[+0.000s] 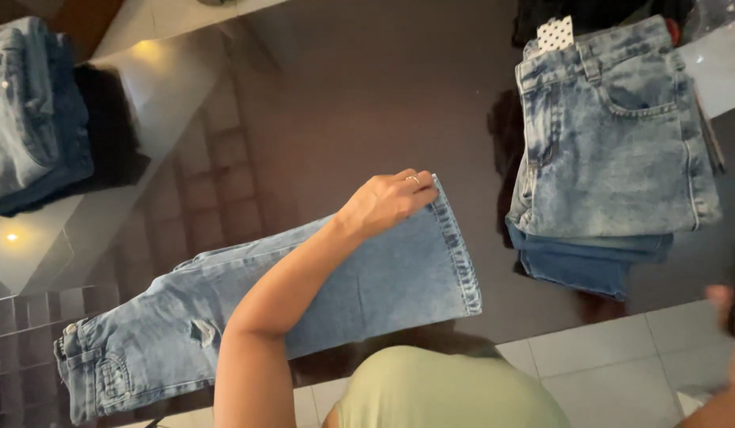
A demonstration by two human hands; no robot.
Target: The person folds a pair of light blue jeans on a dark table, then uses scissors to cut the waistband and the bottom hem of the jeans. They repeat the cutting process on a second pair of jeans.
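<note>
A pair of light blue jeans (383, 277) with a rip in one leg lies stretched out on a dark glossy table (367, 95), waist at the lower left and leg hem at the centre. My left hand (387, 202), a ring on one finger, rests on the far corner of that hem with its fingers curled over the edge. At the right edge of the view my right hand (726, 305) shows only as a blur, away from the jeans, next to something dark. My green top (447, 392) fills the bottom centre.
A stack of folded acid-washed jeans (613, 135) lies on the table at the right, over a darker blue pair (581, 265), with a white dotted tag (555, 33) at its top. More folded jeans (26, 111) sit at the far left. Pale floor tiles (605, 357) lie below.
</note>
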